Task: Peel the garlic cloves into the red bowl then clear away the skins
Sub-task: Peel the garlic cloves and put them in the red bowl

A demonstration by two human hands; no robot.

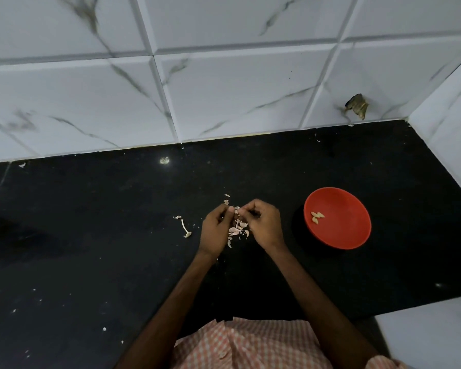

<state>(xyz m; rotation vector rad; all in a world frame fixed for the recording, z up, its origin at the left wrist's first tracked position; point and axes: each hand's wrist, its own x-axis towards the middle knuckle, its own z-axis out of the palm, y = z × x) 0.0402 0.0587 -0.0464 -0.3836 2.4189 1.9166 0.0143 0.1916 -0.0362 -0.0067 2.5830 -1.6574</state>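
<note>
Hands meet in the middle of the head view, just over the black tabletop (91,235). The left hand (215,231) has its fingers curled in, and its thumb and fingertips pinch a small garlic clove (236,210). The right hand (264,225) is curled too and pinches the same clove from the other side. The fingers hide most of the clove, so only a little pale bit shows. It is too small to tell if it is peeled.

Right under the hands, a little pile of pinkish skins (236,230) lies on the tabletop. A few more bits lie just past the fingertips. A thin dry stalk (187,234) lies to the left of the left hand, apart from the pile.

The red bowl (349,230) sits on the tabletop to the right of the right hand, near it but not touching. Inside, by its left side, lie a few peeled cloves (317,217), pale yellow and close together.

Small white crumbs dot the tabletop. Behind it stands a wall of white tiles (224,89) with grey streaks. A brown scrap (357,105) sticks to the wall low on the right. At the bottom, a pink and white checked shirt (245,344) shows between the two arms.
</note>
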